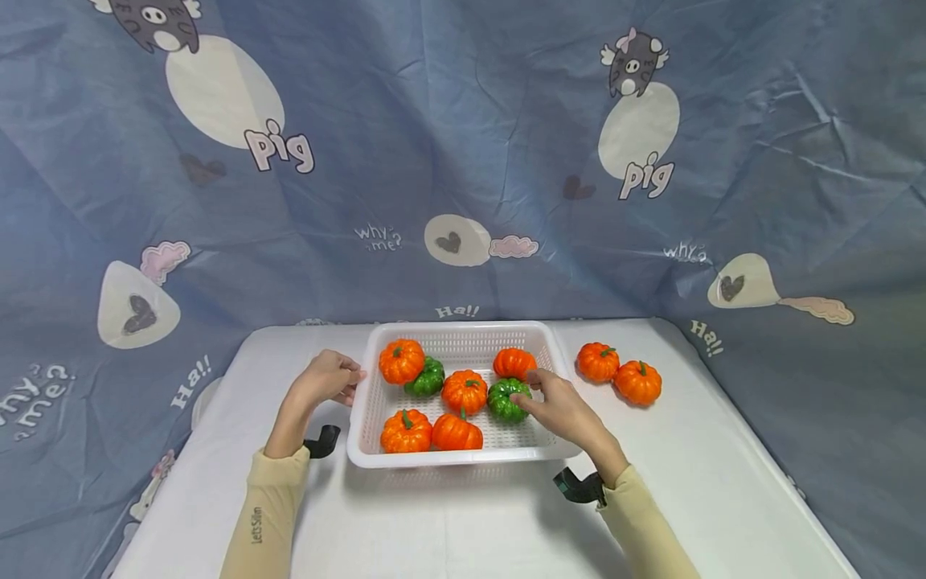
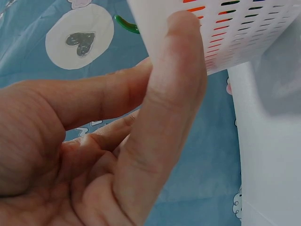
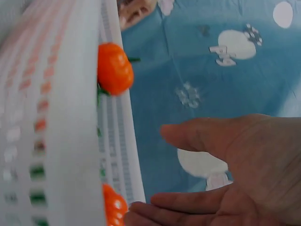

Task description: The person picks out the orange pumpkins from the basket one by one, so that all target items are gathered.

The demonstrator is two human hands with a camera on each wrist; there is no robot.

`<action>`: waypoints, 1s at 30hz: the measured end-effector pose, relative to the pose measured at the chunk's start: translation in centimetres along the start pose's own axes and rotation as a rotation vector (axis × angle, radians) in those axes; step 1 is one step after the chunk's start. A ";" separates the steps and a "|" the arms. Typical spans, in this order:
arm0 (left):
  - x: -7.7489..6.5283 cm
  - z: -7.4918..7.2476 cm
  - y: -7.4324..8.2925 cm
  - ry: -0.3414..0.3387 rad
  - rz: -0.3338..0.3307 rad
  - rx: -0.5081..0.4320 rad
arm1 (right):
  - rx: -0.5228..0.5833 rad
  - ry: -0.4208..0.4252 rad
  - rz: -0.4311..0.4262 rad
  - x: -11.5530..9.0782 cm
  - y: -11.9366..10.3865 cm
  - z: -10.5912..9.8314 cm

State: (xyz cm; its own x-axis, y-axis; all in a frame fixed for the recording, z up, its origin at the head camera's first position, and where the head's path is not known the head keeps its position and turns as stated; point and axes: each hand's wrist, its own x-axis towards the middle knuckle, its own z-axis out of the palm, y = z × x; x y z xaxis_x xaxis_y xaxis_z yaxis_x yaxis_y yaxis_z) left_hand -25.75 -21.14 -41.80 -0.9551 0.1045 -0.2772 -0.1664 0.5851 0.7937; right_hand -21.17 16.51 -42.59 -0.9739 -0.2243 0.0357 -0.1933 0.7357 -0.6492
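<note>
A white perforated plastic basket [image 1: 452, 458] stands on the table and holds several small orange pumpkins [image 1: 465, 392] and two green ones. My left hand [image 1: 327, 378] is at the basket's left side, its thumb and a finger [image 2: 176, 89] pinching the rim. Over the right part of the basket is my right hand [image 1: 567, 412], thumb and fingers spread apart with nothing between them. It is nearest to a green pumpkin [image 1: 509, 400] and an orange pumpkin [image 1: 514, 363] behind that. The right wrist view shows the hand's palm beside the basket wall [image 3: 80, 117].
Two orange pumpkins [image 1: 598, 362] sit side by side on the white table [image 1: 463, 523], right of the basket. A blue printed cloth [image 1: 463, 161] hangs behind the table and along its sides. Each wrist bears a black camera mount [image 1: 581, 486].
</note>
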 end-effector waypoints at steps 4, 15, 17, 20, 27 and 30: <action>0.0 0.0 0.1 0.002 -0.001 0.005 | -0.017 -0.088 -0.009 0.1 -0.9 1.0; 0.1 0.0 0.1 0.002 -0.011 0.005 | -0.065 -0.274 -0.076 0.5 -3.1 3.4; 0.0 0.0 0.1 0.002 -0.014 0.001 | -0.071 -0.299 -0.071 0.7 -3.7 3.6; 0.0 0.1 0.1 0.002 -0.013 0.001 | -0.080 -0.319 -0.056 0.9 -4.3 4.0; 0.1 0.0 0.0 0.006 -0.006 0.012 | -0.142 -0.337 -0.032 1.1 -5.0 4.9; 0.1 0.0 -0.1 0.006 -0.010 0.011 | -0.183 -0.375 -0.009 1.1 -4.9 5.5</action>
State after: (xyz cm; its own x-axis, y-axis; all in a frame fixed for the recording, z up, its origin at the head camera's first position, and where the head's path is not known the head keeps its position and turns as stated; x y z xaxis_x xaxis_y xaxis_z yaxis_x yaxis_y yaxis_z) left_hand -25.82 -21.13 -41.89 -0.9549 0.0939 -0.2818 -0.1731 0.5952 0.7847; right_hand -20.61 9.15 -43.51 -0.8679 -0.4230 -0.2603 -0.2520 0.8266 -0.5032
